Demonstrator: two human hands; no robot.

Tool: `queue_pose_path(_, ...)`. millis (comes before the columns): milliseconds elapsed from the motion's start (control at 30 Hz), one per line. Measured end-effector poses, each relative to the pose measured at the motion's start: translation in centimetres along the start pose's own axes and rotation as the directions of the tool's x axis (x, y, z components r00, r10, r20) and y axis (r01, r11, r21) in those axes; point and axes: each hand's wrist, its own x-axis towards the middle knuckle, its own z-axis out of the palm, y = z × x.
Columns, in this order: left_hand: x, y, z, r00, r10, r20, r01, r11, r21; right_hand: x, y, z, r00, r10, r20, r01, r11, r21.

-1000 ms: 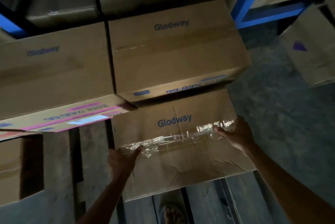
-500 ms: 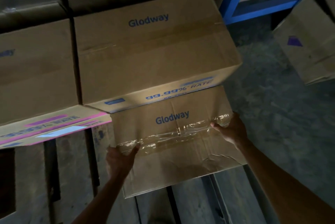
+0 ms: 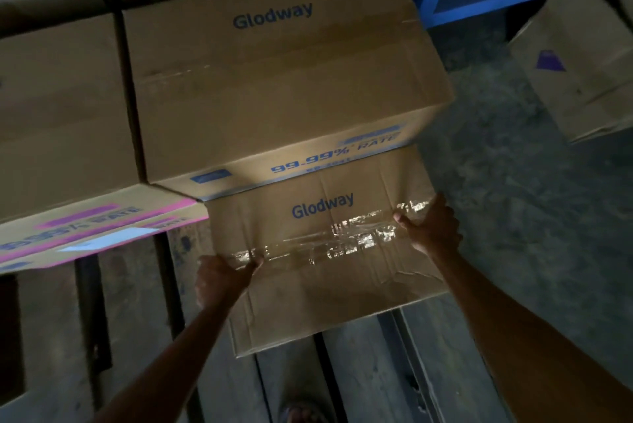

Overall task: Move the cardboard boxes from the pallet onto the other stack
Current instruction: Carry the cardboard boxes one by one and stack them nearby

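Your left hand point(image 3: 222, 278) grips the left edge of the taped box point(image 3: 325, 272), thumb on top. The box is low over the wooden pallet point(image 3: 137, 320), partly under a bigger box point(image 3: 281, 87). Your right hand point(image 3: 431, 227) grips its right edge

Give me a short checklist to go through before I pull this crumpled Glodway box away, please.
1. Left hand grips the left edge of the crumpled box: ok.
2. Right hand grips its right edge: ok.
3. Box top sound: not ok, creased, tape wrinkled.
4. Far edge free of the blue-printed box: cannot tell, hidden under it.
5. Foot clear of the near edge: cannot tell.
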Motion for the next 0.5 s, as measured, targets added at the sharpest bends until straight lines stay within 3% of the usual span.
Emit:
queue_pose_path(100,0.0,0.0,-1.4,0.981,-0.011,0.194,0.003,0.999,0.038,-3.5,-0.8,-0.1,1.0,0.03,0.002,-0.03,0.996,-0.083)
queue_pose_path(200,0.2,0.3,-4.1,0.93,0.025,0.366,-0.033,0.999,0.015,-8.6,-2.8,-0.1,0.995,0.024,0.096,-0.012,0.991,-0.131)
queue_pose_path(367,-0.3,-4.8,-11.6,0.902,0.13,0.411,-0.132,0.991,-0.025,-21.0,-8.9,2.0,0.93,-0.108,0.35,0.158,0.98,-0.118)
queue_pose_path(500,-0.8,-13.7,-20.0,0.877,0.141,0.459,-0.173,0.985,0.027,-33.2,-15.7,4.8,0.87,-0.214,0.445,0.3,0.945,-0.131)
